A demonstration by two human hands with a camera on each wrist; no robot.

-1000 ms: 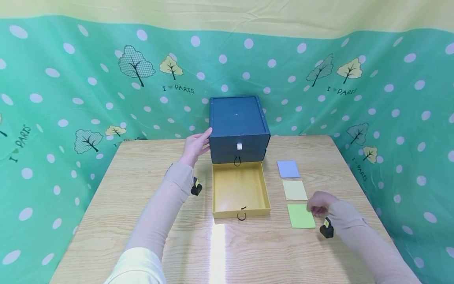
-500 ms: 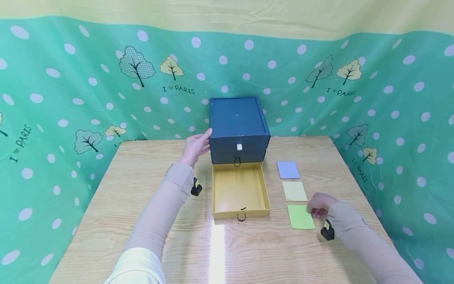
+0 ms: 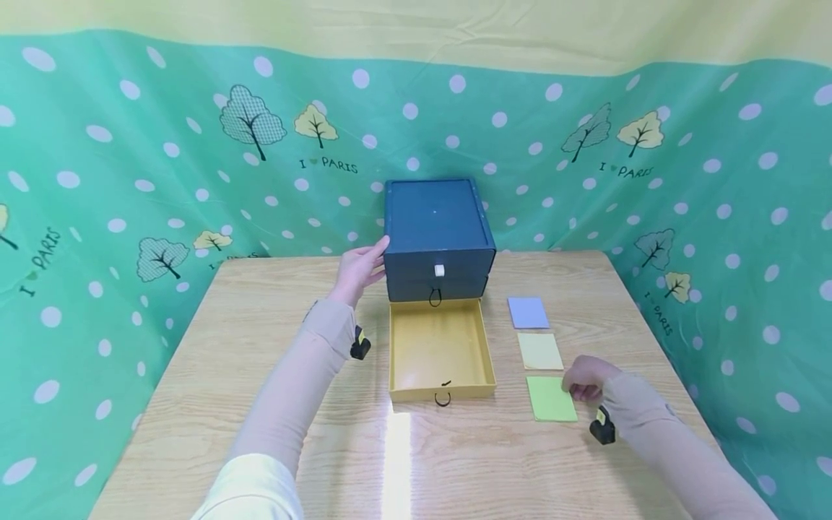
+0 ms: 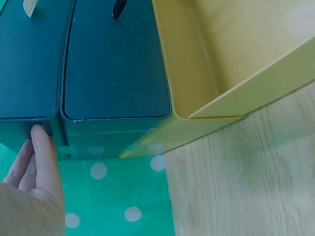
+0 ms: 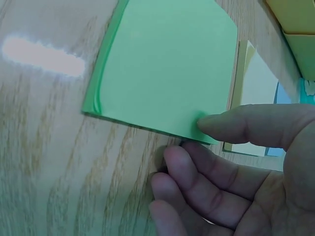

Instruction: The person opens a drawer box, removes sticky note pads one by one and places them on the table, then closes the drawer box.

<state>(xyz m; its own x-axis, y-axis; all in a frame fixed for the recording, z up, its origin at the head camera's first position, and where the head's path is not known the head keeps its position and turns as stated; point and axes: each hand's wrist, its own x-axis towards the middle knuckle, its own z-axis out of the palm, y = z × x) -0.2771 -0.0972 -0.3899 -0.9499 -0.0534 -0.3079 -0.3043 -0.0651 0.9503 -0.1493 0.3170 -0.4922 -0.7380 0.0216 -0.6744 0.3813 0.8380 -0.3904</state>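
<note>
A dark blue drawer unit (image 3: pixel 434 213) stands at the back of the table, with its yellow bottom drawer (image 3: pixel 442 347) pulled out and nothing lying in it. My left hand (image 3: pixel 357 271) rests against the unit's left side; in the left wrist view its fingers (image 4: pixel 43 152) are fairly straight on the upper section. At the right, my right hand (image 3: pixel 588 377) pinches the near corner of a green sticky note pad (image 3: pixel 551 399). The right wrist view has the thumb on top of the pad (image 5: pixel 167 69) and the index fingertip at its edge, partly hidden.
Beyond the green pad lie a pale yellow sticky note pad (image 3: pixel 539 351) and a blue one (image 3: pixel 528 312), in a row right of the drawer. The wooden table (image 3: pixel 260 347) is backed by a green dotted curtain (image 3: pixel 416 123) on three sides.
</note>
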